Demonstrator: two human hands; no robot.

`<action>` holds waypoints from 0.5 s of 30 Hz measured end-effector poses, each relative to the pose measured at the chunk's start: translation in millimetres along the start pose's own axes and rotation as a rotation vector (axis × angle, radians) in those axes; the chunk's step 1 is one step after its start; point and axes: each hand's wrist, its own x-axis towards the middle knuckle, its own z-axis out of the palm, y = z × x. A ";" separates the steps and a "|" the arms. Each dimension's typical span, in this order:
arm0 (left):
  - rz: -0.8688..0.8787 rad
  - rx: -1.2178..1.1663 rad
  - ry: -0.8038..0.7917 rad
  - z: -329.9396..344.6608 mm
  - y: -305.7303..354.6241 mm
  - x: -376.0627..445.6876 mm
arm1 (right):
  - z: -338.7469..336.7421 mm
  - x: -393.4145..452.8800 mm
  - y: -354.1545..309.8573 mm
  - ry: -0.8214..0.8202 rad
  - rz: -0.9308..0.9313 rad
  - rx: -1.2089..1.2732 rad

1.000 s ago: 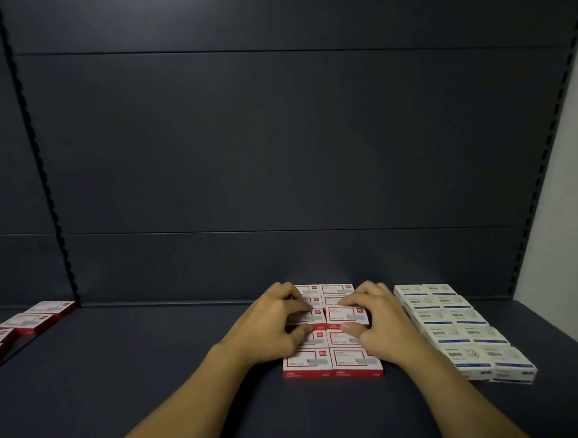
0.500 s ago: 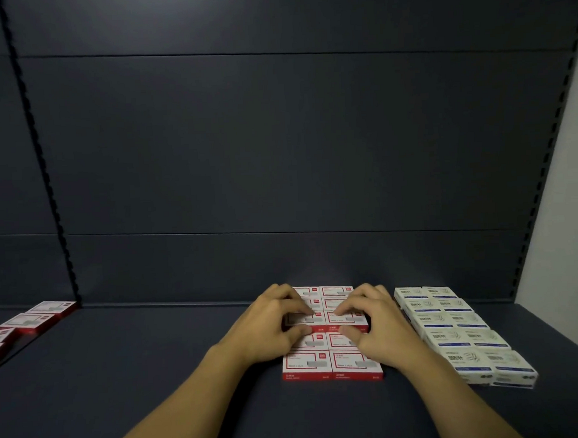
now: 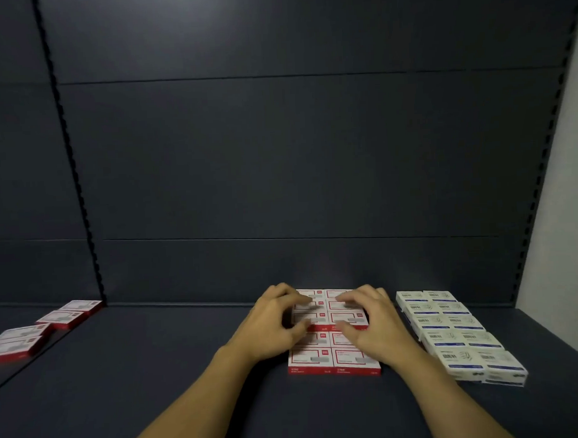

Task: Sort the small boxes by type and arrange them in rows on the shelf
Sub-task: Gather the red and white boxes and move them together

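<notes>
Both hands (image 3: 325,323) curled, pinching red boxes (image 3: 333,362) (dark shelf (image 3: 122,375), dim room).

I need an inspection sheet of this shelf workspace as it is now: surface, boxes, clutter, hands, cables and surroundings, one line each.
Surface: dark grey flat shelf board, matte.
Job's things: red-and-white small boxes in two columns at centre; white small boxes with blue print in two columns to their right, apart from them.
Clutter: loose red-and-white flat boxes at the far left, not aligned.
Grips: left hand and right hand both have curled fingers on a raised pair of red-and-white boxes in the middle of the centre block.
Cables: nothing seen.
Surroundings: dark panelled back wall; slotted upright; pale side wall.
</notes>
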 end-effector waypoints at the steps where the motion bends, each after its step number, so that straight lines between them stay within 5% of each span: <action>1: -0.026 0.000 0.020 -4.7 0.4 -3.3 | -1.3 -0.8 -3.7 0.016 0.007 -0.002; 7: -0.235 0.204 0.041 -53.5 -6.2 -43.4 | -12.5 -1.3 -29.7 -0.033 0.036 -0.061; 15: -0.539 0.437 0.044 -129.3 -26.4 -121.0 | -2.7 12.3 -82.6 -0.298 -0.101 -0.289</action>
